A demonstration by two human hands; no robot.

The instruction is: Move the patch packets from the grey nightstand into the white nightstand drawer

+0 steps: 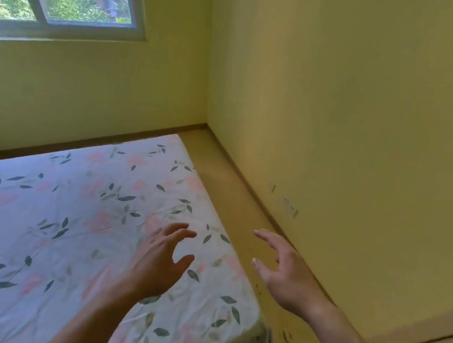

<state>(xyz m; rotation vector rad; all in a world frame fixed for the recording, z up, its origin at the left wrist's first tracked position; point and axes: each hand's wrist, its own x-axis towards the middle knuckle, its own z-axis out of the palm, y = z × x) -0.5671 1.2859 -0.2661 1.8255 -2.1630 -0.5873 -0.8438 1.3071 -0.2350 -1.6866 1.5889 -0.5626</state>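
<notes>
Over the bed's near right corner I hold my left hand wide and empty, and my right hand hangs equally spread above the floor strip beside the wall. Neither nightstand nor any packets are in view, so I cannot tell which way they lie, their long axis, or which hand is nearer; I judge I must turn first.

Nothing here can be read: no text, label, brand or number shows. The small dark marks on the wall are perhaps scuffs, too blurred to tell.
</notes>
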